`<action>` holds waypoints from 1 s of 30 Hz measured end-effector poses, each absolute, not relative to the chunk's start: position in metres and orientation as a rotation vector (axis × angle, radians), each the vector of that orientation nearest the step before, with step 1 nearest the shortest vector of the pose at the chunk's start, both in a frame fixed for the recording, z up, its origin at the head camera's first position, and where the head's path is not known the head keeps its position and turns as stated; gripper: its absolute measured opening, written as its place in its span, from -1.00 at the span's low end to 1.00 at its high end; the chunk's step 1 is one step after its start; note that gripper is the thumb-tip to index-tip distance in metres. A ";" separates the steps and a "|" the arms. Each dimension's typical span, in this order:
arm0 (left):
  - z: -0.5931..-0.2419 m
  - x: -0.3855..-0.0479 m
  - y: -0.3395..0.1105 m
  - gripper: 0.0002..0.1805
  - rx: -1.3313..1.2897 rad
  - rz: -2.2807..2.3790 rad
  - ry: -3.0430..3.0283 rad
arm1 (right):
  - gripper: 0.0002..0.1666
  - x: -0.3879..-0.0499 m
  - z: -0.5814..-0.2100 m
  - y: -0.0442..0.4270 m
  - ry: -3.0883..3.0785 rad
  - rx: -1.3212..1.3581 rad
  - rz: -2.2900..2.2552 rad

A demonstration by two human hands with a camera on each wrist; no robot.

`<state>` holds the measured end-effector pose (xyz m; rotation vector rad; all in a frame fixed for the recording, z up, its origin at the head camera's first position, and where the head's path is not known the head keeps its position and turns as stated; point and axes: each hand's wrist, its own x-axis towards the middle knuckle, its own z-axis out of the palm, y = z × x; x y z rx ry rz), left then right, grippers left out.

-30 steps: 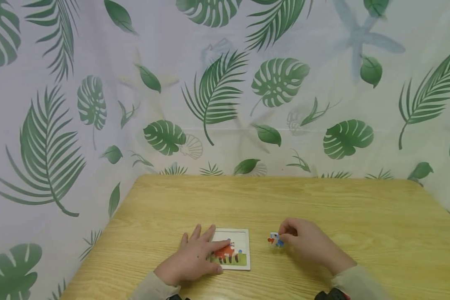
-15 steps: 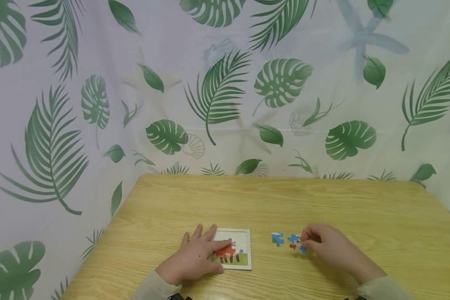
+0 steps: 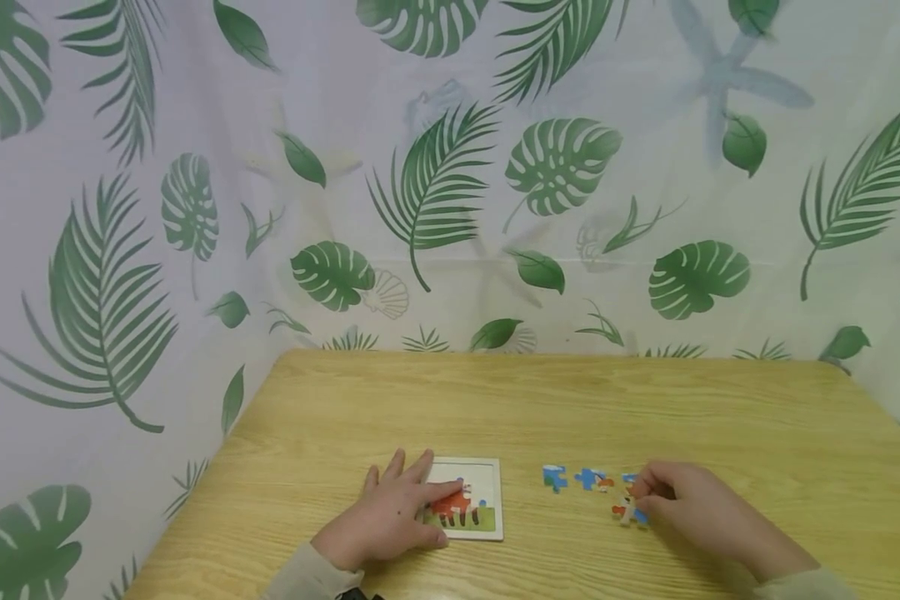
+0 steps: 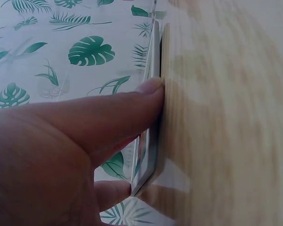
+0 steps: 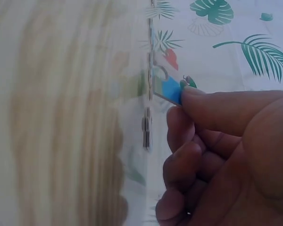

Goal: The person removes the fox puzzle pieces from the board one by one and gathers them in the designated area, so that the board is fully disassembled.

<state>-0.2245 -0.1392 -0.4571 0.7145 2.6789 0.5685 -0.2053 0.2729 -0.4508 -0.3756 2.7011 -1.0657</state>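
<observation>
Hands, two, well apart: left hand [image 3: 390, 512], fingers spread over the puzzle tray [image 3: 498, 500], thumb at its near rim; right hand [image 3: 697, 508], thumb and finger pinching one puzzle piece [image 5: 170, 90], tilted, just beside the loose pieces [image 3: 553, 476]. Those: rough row on the table [image 3: 645, 408], right of tray; whether held piece touches its neighbour, unclear. Advised handling: light edge pinch, piece levelled, neighbours undisturbed, tray steadied. Room: wood gap between tray and row; wider stretch beyond, to the back edge.
</observation>
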 end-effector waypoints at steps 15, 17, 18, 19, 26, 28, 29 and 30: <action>-0.457 -0.224 -0.137 -0.24 0.720 0.563 2.687 | -0.90 -0.204 -0.464 0.289 2.714 -0.372 -0.979; -0.457 -0.223 -0.137 -0.24 0.720 0.560 2.690 | -0.90 -0.204 -0.465 0.289 2.733 -0.366 -0.961; -0.457 -0.223 -0.137 -0.24 0.719 0.558 2.690 | -0.90 -0.204 -0.465 0.288 2.741 -0.358 -0.954; -0.456 -0.223 -0.137 -0.24 0.717 0.559 2.689 | -0.90 -0.204 -0.465 0.288 2.748 -0.350 -0.947; -0.457 -0.223 -0.136 -0.24 0.712 0.557 2.692 | -0.92 -0.204 -0.464 0.284 2.773 -0.293 -0.921; -0.457 -0.224 -0.136 -0.23 0.713 0.557 2.694 | -0.92 -0.204 -0.463 0.283 2.777 -0.292 -0.916; -0.457 -0.224 -0.136 -0.23 0.714 0.556 2.692 | -0.92 -0.204 -0.463 0.282 2.781 -0.289 -0.912; -0.457 -0.224 -0.137 -0.24 0.714 0.559 2.690 | -0.92 -0.204 -0.462 0.282 2.786 -0.288 -0.904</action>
